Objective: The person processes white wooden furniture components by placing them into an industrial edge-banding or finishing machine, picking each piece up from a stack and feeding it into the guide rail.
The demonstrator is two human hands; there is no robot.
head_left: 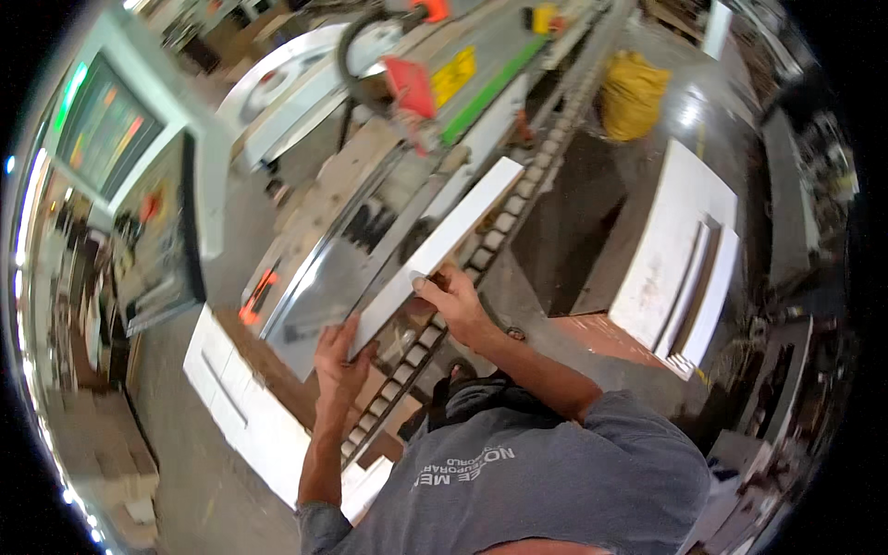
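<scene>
A long, narrow white board [460,222] lies slantwise along the machine's edge, its far end up and to the right. My left hand [339,363] grips the near end, fingertips over the top edge. My right hand [455,303] holds the board's right side partway along, with fingers bent at its edge. Beneath and beside the board runs a roller track [504,222] with pale rollers. To the board's left is the machine's shiny metal bed [310,310]. The undersides of both grips are hidden.
Stacked white panels stand at the right [671,250] and lower left [242,407]. A screen on a white cabinet [111,129] rises at the left. The green-striped machine [495,88] extends away, with a red part [409,85] above it. A yellow sack [633,95] sits farther back.
</scene>
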